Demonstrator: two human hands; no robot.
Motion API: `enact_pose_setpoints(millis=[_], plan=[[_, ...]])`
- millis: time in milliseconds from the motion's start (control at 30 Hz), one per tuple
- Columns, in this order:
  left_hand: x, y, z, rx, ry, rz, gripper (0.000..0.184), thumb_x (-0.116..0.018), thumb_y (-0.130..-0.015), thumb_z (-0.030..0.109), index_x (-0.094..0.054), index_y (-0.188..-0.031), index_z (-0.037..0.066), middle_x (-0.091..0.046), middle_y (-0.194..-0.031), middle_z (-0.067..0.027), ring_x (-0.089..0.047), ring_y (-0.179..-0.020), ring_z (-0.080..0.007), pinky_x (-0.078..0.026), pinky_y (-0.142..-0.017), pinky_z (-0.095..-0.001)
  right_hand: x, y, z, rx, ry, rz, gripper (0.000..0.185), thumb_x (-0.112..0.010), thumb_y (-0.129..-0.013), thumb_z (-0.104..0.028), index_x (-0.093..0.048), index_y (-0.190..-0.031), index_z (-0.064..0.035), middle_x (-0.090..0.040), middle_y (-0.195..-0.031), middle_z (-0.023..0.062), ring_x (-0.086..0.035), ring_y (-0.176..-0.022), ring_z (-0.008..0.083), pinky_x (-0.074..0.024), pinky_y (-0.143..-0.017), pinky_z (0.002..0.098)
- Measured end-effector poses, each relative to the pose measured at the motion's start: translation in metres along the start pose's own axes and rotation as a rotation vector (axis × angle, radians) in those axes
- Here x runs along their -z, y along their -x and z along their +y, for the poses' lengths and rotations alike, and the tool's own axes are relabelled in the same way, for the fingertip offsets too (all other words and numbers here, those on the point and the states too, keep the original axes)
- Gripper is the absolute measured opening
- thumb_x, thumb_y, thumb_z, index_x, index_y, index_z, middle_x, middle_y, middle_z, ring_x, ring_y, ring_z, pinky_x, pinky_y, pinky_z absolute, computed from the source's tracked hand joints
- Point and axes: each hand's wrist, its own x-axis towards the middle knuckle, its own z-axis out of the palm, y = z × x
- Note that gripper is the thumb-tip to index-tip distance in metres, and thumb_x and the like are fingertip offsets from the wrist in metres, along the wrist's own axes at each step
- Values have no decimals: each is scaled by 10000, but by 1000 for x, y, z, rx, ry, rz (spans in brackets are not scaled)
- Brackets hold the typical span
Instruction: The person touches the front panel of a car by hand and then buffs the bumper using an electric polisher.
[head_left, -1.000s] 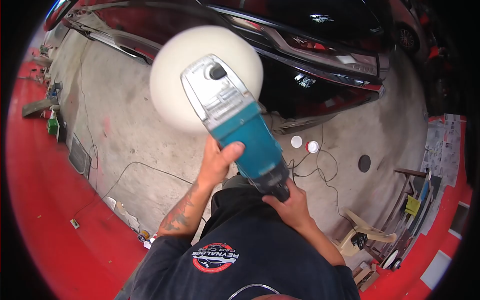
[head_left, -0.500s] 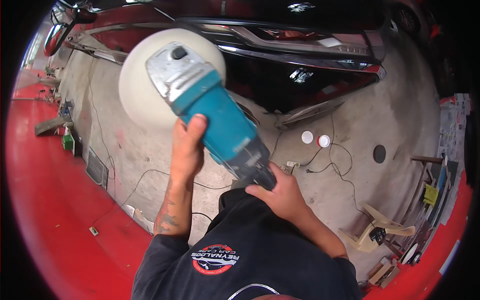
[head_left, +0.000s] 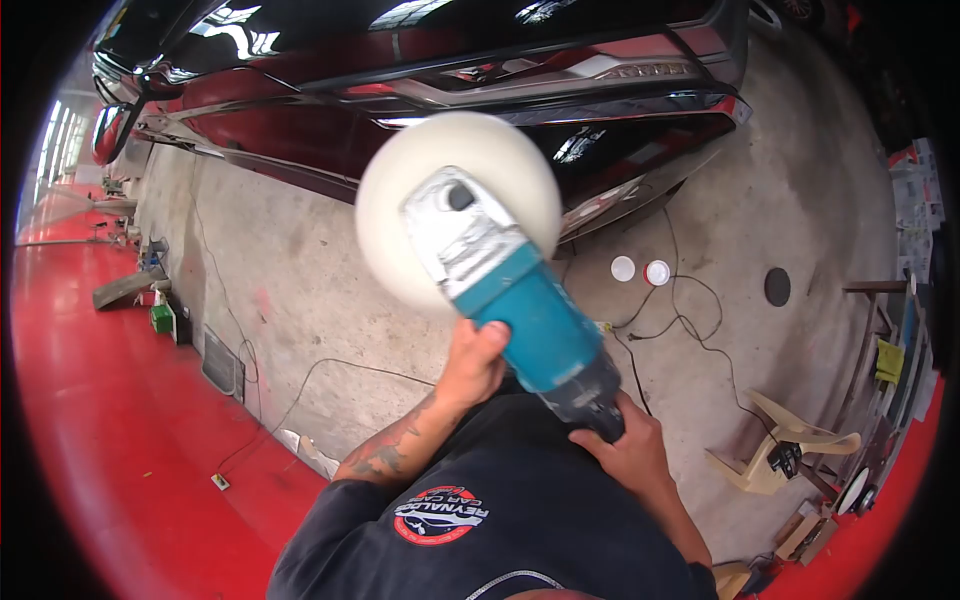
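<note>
Between my two hands is a teal and black rotary polisher (head_left: 545,325) with a silver head and a large round white pad (head_left: 400,200). My left hand (head_left: 474,362) grips it from the left near the front of the teal body, thumb on top and the other fingers hidden underneath. Around the black rear handle is my right hand (head_left: 632,445), closed. Beyond the pad is a glossy black car (head_left: 300,130). The pad overlaps the car's lower edge in view; whether they touch, I cannot tell.
On the concrete floor lie a white disc (head_left: 622,268), a red-rimmed white container (head_left: 656,273), a dark disc (head_left: 777,287) and a looping cable (head_left: 690,325). A beige plastic chair (head_left: 780,440) lies at right, near a rack. Red flooring (head_left: 130,430) spans the left.
The polisher and both my hands have moved right and slightly down in view. More of the car's upper body shows now. My grip stays the same.
</note>
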Motion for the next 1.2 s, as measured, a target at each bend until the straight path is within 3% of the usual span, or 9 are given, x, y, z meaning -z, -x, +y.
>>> enact_pose_setpoints(millis=[100, 267, 433, 567, 700, 800, 900, 1067, 1200], plan=[[-34, -9, -13, 125, -30, -132, 701, -701, -907, 434, -448, -1371, -26, -600, -1251, -109, -576, -1149, -190, -463, -996, -355, 13, 27, 20, -81, -69, 84, 659, -862, -741, -363, -602, -1214, 14, -709, -994, 211, -701, -931, 374, -547, -794, 399], [-73, -31, -37, 256, -57, -259, 647, -669, -934, 423, -468, -1356, -24, -624, -1214, -95, -589, -1116, -171, -468, -982, -338, 33, 50, 14, -361, -193, 143, 589, -858, -768, -325, -604, -1167, 25, -730, -921, 163, -715, -874, 262, -538, -788, 364], [-69, -28, -29, 223, -30, -201, 645, -668, -934, 428, -478, -1354, -24, -621, -1233, -106, -600, -1109, -175, -477, -975, -341, 28, 45, 16, -173, -179, 122, 623, -845, -775, -323, -576, -1212, 30, -715, -964, 206, -712, -898, 354, -541, -797, 386], [-34, -14, -6, 59, 44, -104, 672, -662, -925, 462, -479, -1355, -20, -623, -1241, -128, -617, -1127, -218, -488, -998, -380, 17, 21, 3, 29, -106, -3, 697, -823, -786, -358, -531, -1271, 49, -687, -1039, 254, -687, -934, 421, -540, -812, 411], [14, -7, 22, -57, 44, 80, 771, -572, -940, 579, -420, -1412, -11, -563, -1340, -147, -573, -1212, -274, -452, -1061, -433, 2, -10, -25, 191, -10, -122, 668, -793, -819, -340, -511, -1296, 33, -691, -982, 234, -694, -851, 390, -536, -767, 407], [39, -7, 52, -158, -11, 171, 825, -527, -930, 637, -386, -1442, 5, -541, -1365, -169, -564, -1225, -316, -448, -1063, -478, -19, -43, -41, 274, -51, -264, 670, -731, -873, -356, -456, -1337, 41, -666, -965, 264, -668, -837, 427, -524, -743, 489], [66, -8, 67, -232, -34, 211, 841, -506, -920, 658, -387, -1445, 11, -550, -1354, -177, -578, -1209, -336, -465, -1044, -502, -53, -68, -37, 408, 0, -250, 669, -746, -864, -363, -476, -1338, 23, -666, -872, 206, -668, -729, 349, -513, -668, 451], [72, 1, 59, -254, -94, 212, 847, -527, -915, 654, -383, -1453, 15, -540, -1371, -182, -571, -1220, -342, -464, -1041, -511, -64, -59, -26, 358, 16, -248, 693, -730, -871, -387, -453, -1367, 10, -661, -919, 227, -667, -795, 395, -521, -713, 469], [44, -1, 42, -126, -58, 49, 867, -523, -916, 663, -361, -1469, 16, -529, -1383, -194, -554, -1242, -356, -444, -1061, -516, -32, -27, -18, 288, -46, -206, 704, -706, -884, -412, -428, -1390, -7, -652, -975, 257, -661, -886, 436, -530, -757, 491]])
